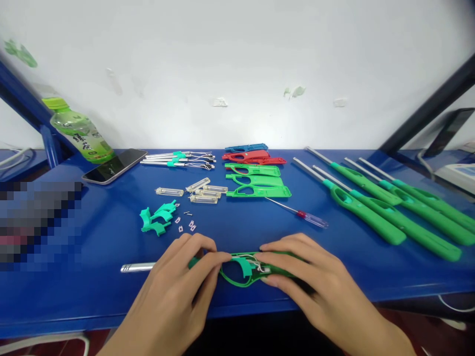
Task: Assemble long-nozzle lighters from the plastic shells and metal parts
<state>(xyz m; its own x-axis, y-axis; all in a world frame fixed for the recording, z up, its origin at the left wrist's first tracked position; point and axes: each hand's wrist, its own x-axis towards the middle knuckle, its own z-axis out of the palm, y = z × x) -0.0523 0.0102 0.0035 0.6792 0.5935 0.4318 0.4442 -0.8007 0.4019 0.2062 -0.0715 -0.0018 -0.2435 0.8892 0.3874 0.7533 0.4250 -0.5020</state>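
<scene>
Settling the teal trigger point(246, 268) into the green casing half point(240, 285), which was open side up near the front edge of the blue desk point(89, 296), probably called for light, even fingertip pressure, with the white wires point(259, 266) tucked inside the rim so that none got pinched. The left hand point(178, 284), nearly closed, pinched the casing beside the trigger, while the right hand point(315, 274), loosely curled, gripped its other end between thumb and fingers, one fingertip at the wires.

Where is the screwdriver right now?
In the head view, the screwdriver lies right of centre, beyond the right hand, its tip near the green shells.
</scene>
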